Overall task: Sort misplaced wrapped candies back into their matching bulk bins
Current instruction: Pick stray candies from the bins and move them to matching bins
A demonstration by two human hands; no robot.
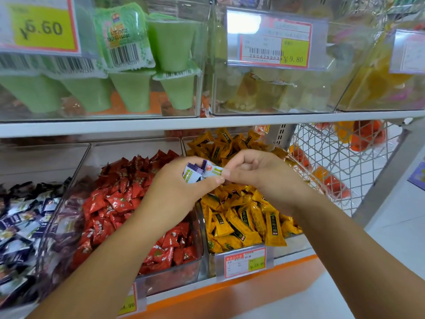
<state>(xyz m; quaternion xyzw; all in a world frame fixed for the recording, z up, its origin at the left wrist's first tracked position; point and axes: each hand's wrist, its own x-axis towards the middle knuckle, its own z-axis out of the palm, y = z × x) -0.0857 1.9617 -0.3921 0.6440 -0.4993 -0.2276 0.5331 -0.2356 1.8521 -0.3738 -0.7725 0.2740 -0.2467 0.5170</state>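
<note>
Both hands meet above the divide between two clear plastic bulk bins on the lower shelf. The left hand (pixel 184 192) has its fingers curled round a small bunch of purple-and-white candies (pixel 194 174). These are glossy film pillow packs with sawtooth crimped ends, and the ends poke up and away from the person. The right hand (pixel 259 178) pinches the near end of one white candy (pixel 213 172) between thumb and forefinger, with its other fingers curled in. That candy lies roughly left to right, bridging the two hands, its far end tucked into the left hand's bunch.

Below the left hand, the middle bin (pixel 138 150) holds crinkly red candies (pixel 119 203) heaped in a loose slope. Below the right hand, the right bin (pixel 293 246) holds oblong yellow candies (pixel 241 224) with a dark printed strip along each pack. The far-left bin (pixel 46 157) holds dark purple-and-white candies (pixel 20 226) that look like those in the hands. Price tags (pixel 245 261) in clear holders hang on the bin fronts, above an orange ledge (pixel 253 293).

A white upper shelf (pixel 138 127) carries clear boxes of tapered green jelly cups (pixel 133 90) and pale yellow ones. A white wire basket (pixel 340 166) with orange packets stands to the right, over a pale floor (pixel 402 238).
</note>
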